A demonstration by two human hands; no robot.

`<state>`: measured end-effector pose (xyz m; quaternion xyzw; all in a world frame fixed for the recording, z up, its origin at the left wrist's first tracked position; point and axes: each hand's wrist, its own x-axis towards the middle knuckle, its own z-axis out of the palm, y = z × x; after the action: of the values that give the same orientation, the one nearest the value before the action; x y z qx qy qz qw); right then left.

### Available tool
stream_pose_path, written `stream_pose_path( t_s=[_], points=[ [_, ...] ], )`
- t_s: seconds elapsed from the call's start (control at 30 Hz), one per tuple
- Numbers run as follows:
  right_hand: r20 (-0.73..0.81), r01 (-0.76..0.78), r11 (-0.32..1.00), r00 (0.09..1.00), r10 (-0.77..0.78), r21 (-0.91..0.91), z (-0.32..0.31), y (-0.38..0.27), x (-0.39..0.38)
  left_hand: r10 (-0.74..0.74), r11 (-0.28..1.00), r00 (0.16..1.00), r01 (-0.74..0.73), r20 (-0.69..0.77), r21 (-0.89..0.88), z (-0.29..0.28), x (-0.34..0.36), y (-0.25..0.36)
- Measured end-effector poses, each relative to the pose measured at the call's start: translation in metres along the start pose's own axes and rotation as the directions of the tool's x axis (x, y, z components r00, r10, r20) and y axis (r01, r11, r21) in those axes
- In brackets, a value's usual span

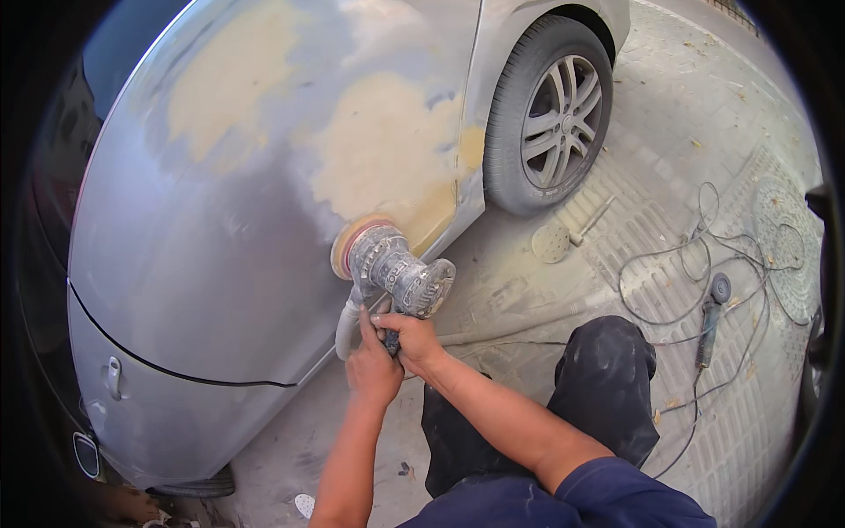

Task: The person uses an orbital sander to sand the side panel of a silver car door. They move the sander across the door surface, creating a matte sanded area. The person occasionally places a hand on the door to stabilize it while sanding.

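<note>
While both hands (374, 374) (415, 341) hold sander (378, 251) — lettering (399, 275) shows on casing (409, 290).

My left forearm (350, 458) rises toward twelve o'clock, left grip (374, 374) curled; my right forearm (497, 407) slants toward ten, right grip (417, 341) curled close beside it at two o'clock.

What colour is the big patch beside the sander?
The patch is pale beige, yellower at its lower right; clearest in the head view.

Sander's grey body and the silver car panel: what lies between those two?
The sander's round pad, yellowish with a reddish layer, lies between the sander's grey body and the car panel, as the head view shows.
</note>
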<state>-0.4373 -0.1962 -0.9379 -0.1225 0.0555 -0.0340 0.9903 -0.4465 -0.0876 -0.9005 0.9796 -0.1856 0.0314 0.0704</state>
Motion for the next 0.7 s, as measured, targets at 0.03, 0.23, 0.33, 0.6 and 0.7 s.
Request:
stream_pose_path(
  t_s=[0.03, 0.23, 0.33, 0.6, 0.7],
  points=[
    [-0.034, -0.02, 1.0, 0.999, 0.02, 0.006, 0.0, 0.0, 0.0, 0.084, 0.996, 0.994, -0.084, -0.069, 0.005, 0.001, 0.001, -0.001],
    [-0.007, 0.097, 0.995, 0.995, -0.097, 0.028, -0.013, -0.038, 0.026, 0.266, 0.964, 0.945, -0.266, -0.193, 0.024, 0.017, 0.038, 0.019],
    [-0.016, 0.041, 0.999, 0.999, -0.041, 0.004, -0.016, -0.029, 0.023, 0.199, 0.98, 0.966, -0.2, -0.164, 0.014, 0.016, 0.029, 0.015],
    [0.022, 0.034, 0.999, 0.999, -0.033, -0.016, -0.016, 0.002, 0.009, 0.146, 0.989, 0.975, -0.15, -0.164, -0.009, 0.014, 0.004, 0.0],
    [0.017, 0.113, 0.993, 0.993, -0.113, -0.031, -0.022, -0.021, 0.021, 0.204, 0.978, 0.96, -0.208, -0.191, -0.001, 0.021, 0.026, 0.014]
  ],
)
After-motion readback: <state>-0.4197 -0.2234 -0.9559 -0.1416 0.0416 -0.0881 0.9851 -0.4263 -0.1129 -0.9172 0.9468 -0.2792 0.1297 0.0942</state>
